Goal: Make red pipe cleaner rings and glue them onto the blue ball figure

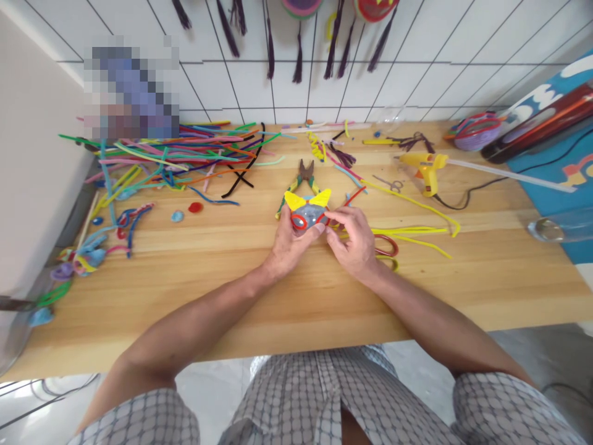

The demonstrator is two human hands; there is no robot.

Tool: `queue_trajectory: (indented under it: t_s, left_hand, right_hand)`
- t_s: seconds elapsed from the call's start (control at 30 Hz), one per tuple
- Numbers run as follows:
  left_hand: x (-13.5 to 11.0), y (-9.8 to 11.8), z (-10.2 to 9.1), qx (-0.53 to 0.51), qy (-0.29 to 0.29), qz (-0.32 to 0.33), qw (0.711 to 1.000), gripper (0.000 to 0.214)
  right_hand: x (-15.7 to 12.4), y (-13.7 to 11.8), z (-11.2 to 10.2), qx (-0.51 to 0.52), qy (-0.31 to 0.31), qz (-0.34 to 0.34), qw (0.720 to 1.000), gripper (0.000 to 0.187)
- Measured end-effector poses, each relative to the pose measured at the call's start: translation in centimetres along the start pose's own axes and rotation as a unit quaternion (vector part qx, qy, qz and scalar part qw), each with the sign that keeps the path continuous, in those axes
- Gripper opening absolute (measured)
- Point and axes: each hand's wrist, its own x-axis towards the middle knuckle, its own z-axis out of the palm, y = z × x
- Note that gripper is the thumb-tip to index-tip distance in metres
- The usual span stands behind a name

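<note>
My left hand (290, 242) is closed around a small pipe-cleaner figure (309, 210) with yellow ears, a grey-blue face and red loops. It holds the figure upright just above the wooden table (259, 296). My right hand (353, 238) pinches a red pipe cleaner (354, 196) at the figure's right side; the strand runs up and right from my fingertips. Pliers (303, 173) with yellow-green handles lie on the table just behind the figure.
A heap of coloured pipe cleaners (176, 157) covers the back left. A yellow glue gun (425, 168) with a black cord lies at the back right, small scissors (393, 183) beside it. Yellow strands (412, 233) trail right of my right hand. Finished loops (81, 259) sit at the left edge.
</note>
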Motion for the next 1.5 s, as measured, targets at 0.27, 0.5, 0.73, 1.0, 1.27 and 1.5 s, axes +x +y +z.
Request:
queue_trajectory:
  t_s: [0.27, 0.5, 0.73, 1.0, 1.27, 1.5]
  left_hand:
    - [0.5, -0.3, -0.5, -0.027, 0.001, -0.022, 0.999, 0.056]
    - [1.3, 0.8, -0.7, -0.172, -0.070, -0.137, 0.973, 0.058]
    - [1.3, 1.4, -1.0, -0.160, -0.110, -0.166, 0.967, 0.059]
    - [1.1, 0.9, -1.0, -0.150, -0.130, -0.145, 0.969, 0.052]
    - [0.2, -1.1, -0.7, -0.122, -0.074, -0.030, 0.989, 0.041]
    - [0.2, -1.7, -1.0, -0.071, -0.079, -0.016, 0.994, 0.049]
  right_hand:
    - [0.1, -0.4, -0.6, 0.041, 0.019, 0.017, 0.999, 0.034]
    - [0.6, -0.8, -1.5, 0.050, 0.080, 0.004, 0.996, 0.032]
    - [0.7, -0.2, -1.1, 0.023, 0.058, 0.008, 0.998, 0.022]
    - [0.6, 0.0, -1.1, 0.022, 0.053, -0.009, 0.998, 0.028]
    - [0.4, -0.1, -1.1, -0.018, 0.030, -0.068, 0.997, 0.030]
    - [0.7, 0.0, -1.2, -0.028, 0.029, -0.096, 0.995, 0.035]
